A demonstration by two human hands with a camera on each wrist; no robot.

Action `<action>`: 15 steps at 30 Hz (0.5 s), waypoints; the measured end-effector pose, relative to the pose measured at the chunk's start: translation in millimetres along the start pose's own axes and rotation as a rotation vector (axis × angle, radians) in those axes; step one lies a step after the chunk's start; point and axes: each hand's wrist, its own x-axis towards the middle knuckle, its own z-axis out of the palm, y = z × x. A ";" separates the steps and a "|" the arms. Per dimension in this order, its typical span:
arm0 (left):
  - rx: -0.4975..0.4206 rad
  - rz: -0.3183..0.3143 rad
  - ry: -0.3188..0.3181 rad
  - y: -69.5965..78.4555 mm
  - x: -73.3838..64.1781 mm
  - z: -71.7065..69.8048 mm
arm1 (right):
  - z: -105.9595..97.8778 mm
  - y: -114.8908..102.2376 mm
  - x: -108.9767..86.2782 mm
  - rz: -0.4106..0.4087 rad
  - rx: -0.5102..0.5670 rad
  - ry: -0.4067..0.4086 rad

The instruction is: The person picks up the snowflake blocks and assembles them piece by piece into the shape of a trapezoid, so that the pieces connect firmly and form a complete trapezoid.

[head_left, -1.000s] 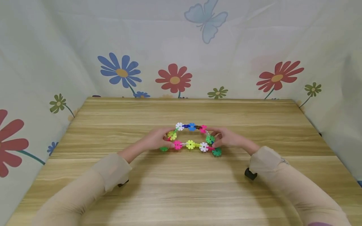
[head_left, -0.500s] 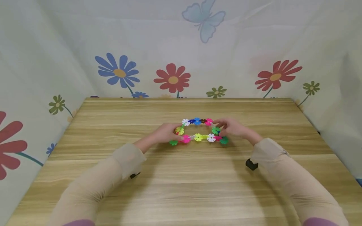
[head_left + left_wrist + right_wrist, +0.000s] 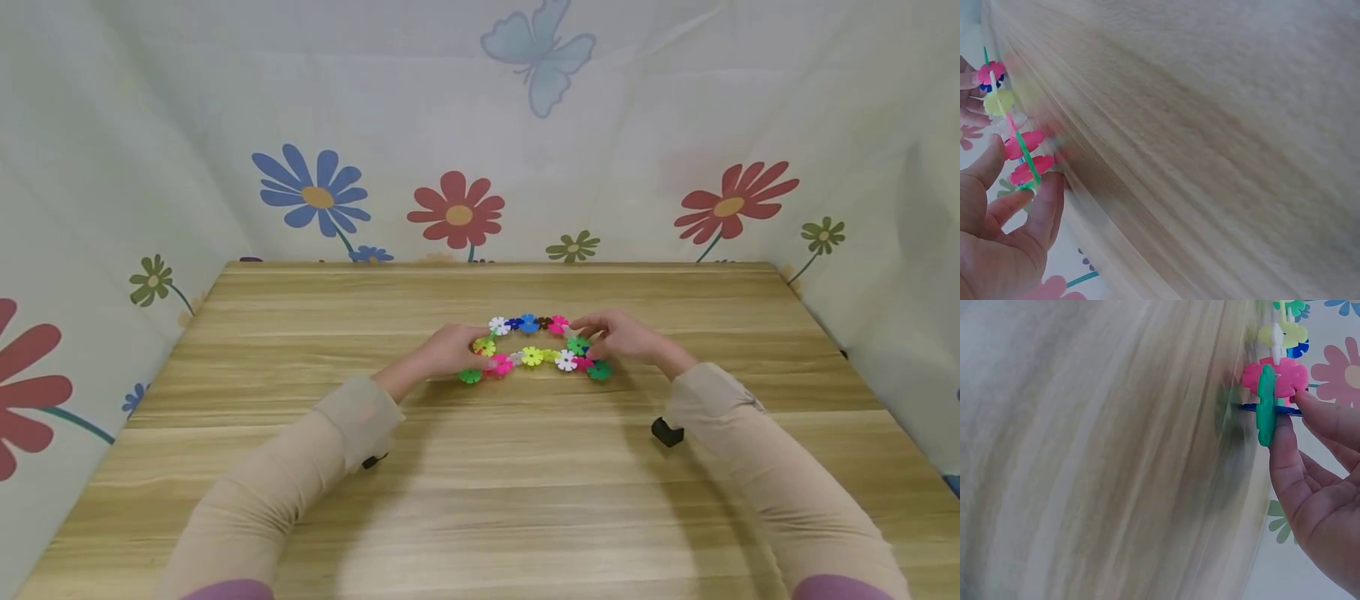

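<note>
A linked structure of colourful plastic snowflake discs is at mid-table in the head view. Its back row has a white, blue and pink disc; the front row runs from green through pink, yellow and white to green. My left hand holds the left end, thumb near the pink disc. At the opposite end my right hand grips beside the green discs. In the right wrist view, thumb and fingers pinch near a green disc and a blue one. The left fingertips partly hide the discs they hold.
The wood-grain table spreads around both arms. Behind it hangs a white cloth printed with flowers and a butterfly. Small black devices sit under the left cuff and right cuff.
Both hands have carried the disc structure a little to the right and farther from me, mostly in the first half second. The left forearm has swung rightward. Both grips stay the same.
</note>
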 end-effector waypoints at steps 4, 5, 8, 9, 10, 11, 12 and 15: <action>-0.003 -0.003 -0.010 0.2 -0.1 -1.4 | 0.3 2.2 0.7 -0.005 0.007 0.005; 0.000 -0.004 -0.011 0.4 -0.3 -2.0 | 0.3 2.8 0.9 -0.008 0.009 0.005; -0.004 -0.021 -0.025 1.0 -0.3 -3.4 | 0.0 4.0 1.9 -0.008 0.022 0.004; -0.013 -0.030 -0.031 1.3 -0.1 -3.9 | -0.2 4.5 2.2 -0.013 0.023 0.003; -0.018 -0.039 -0.039 1.6 0.0 -4.3 | -0.4 4.7 2.4 -0.013 0.026 0.002; -0.021 -0.045 -0.045 1.9 0.3 -4.6 | -0.6 5.0 2.7 -0.015 0.028 0.001; -0.027 -0.056 -0.051 2.1 0.9 -4.8 | -0.7 5.2 3.0 -0.015 0.028 0.001; -0.035 -0.074 -0.064 2.6 2.2 -5.1 | -1.2 5.9 3.2 -0.018 0.023 0.000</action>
